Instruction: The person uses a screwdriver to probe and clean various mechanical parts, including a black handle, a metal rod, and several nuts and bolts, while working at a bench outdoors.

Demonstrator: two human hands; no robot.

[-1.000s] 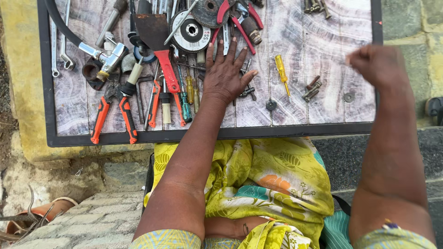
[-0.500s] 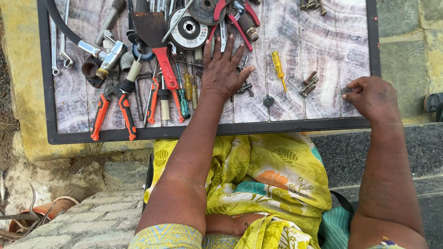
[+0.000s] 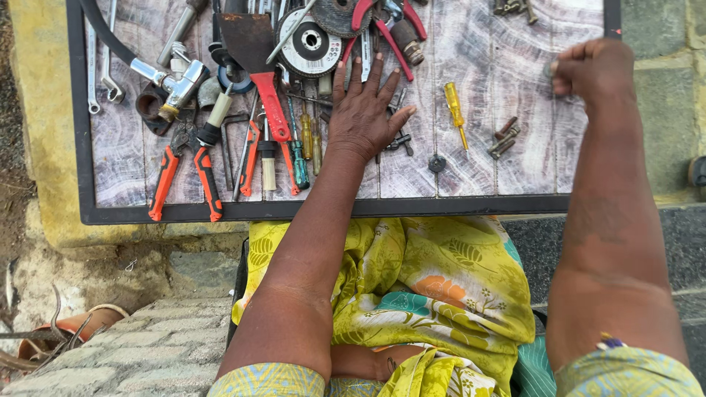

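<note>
A black-framed tray (image 3: 323, 209) with a wood-grain bottom lies across the lap of a seated person in yellow patterned cloth, with paving stones and a stone kerb beneath. The right hand (image 3: 597, 72) hovers over the tray's right part, curled shut with a small round dark piece (image 3: 549, 70) pinched at its fingertips; what the piece is cannot be made out. Just below and left of it lie a few short dark bolts (image 3: 504, 138) and a small round washer (image 3: 437, 163), with a yellow-handled screwdriver (image 3: 455, 112) further left. The left hand (image 3: 364, 114) rests flat, fingers spread, on small tools near the tray's middle. Beyond it, to the left, lie a red-handled scraper (image 3: 257, 62), a grinding disc (image 3: 310, 48), orange-handled pliers (image 3: 185, 165) and a metal tap fitting (image 3: 176, 81).
</note>
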